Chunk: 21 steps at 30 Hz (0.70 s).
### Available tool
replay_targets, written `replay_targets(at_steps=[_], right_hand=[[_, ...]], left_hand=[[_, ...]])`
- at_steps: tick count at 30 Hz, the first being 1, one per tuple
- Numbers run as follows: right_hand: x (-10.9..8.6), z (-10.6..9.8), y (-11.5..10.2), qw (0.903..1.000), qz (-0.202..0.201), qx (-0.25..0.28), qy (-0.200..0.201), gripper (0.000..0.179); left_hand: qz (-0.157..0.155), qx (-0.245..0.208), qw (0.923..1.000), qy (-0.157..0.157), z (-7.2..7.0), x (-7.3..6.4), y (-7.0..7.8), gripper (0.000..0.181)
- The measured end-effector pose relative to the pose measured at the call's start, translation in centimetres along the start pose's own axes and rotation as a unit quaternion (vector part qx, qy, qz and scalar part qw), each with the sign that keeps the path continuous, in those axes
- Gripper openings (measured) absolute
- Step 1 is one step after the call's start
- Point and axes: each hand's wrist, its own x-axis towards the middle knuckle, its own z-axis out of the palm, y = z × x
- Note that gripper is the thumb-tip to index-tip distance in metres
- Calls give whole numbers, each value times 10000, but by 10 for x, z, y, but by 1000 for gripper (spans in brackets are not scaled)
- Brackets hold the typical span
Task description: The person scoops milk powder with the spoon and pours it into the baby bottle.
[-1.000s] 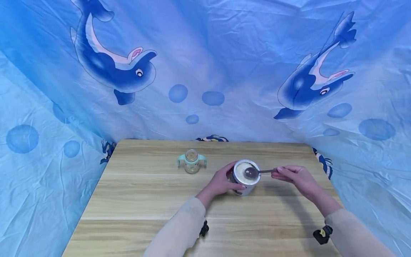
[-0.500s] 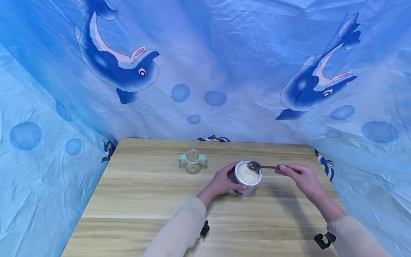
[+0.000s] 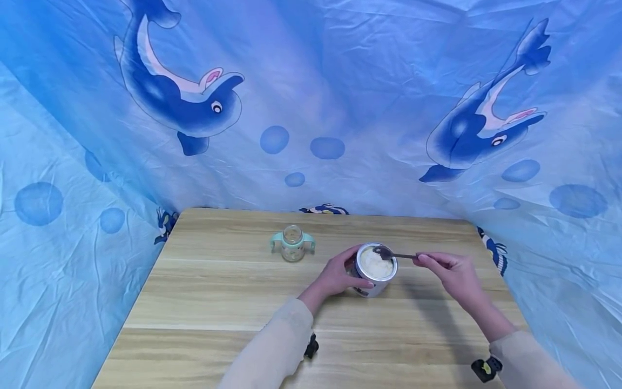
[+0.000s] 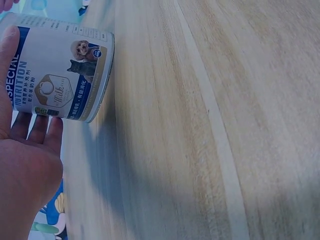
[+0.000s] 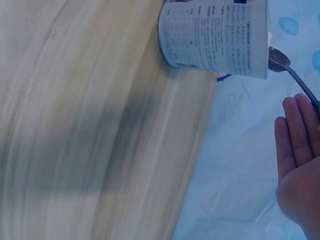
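A white milk powder can point(image 3: 373, 286) with a blue label stands without a lid on the table, pale powder point(image 3: 376, 265) filling it near the top. My left hand point(image 3: 340, 274) grips the can from its left side, thumb across the front; in the left wrist view the label point(image 4: 55, 95) shows a dog and a cat. Between thumb and fingers, my right hand point(image 3: 452, 273) pinches the handle of a dark metal spoon point(image 3: 403, 256). The spoon's bowl point(image 5: 278, 60) is at the can's mouth, overlapping the back of the rim in the head view.
A clear baby bottle point(image 3: 293, 248) with two mint-green handles stands left of the can, open at the top. The wood-grain table point(image 3: 218, 302) ends at a blue cloth backdrop point(image 3: 291, 108) printed with dolphins, which hangs behind and on both sides.
The spoon bowl has moved from over the middle of the powder to the back of the can's rim. The left hand keeps its grip on the can.
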Motion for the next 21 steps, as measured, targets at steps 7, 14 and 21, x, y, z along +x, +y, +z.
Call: replay_targets(at_steps=[7,14,21], right_hand=[[-4,7,5,9999,95,-62,-17,36],[-8,15,5,9999,98,-61,-28,32],[-9,19,3,9991,249,257,-213,32]], left_hand=[[-32,-24,10000,34,0,0,-1,99],[-29,-71,10000,-2,-1,-1,-1,99],[12,-204,9998,-31,0,0,-1,98]])
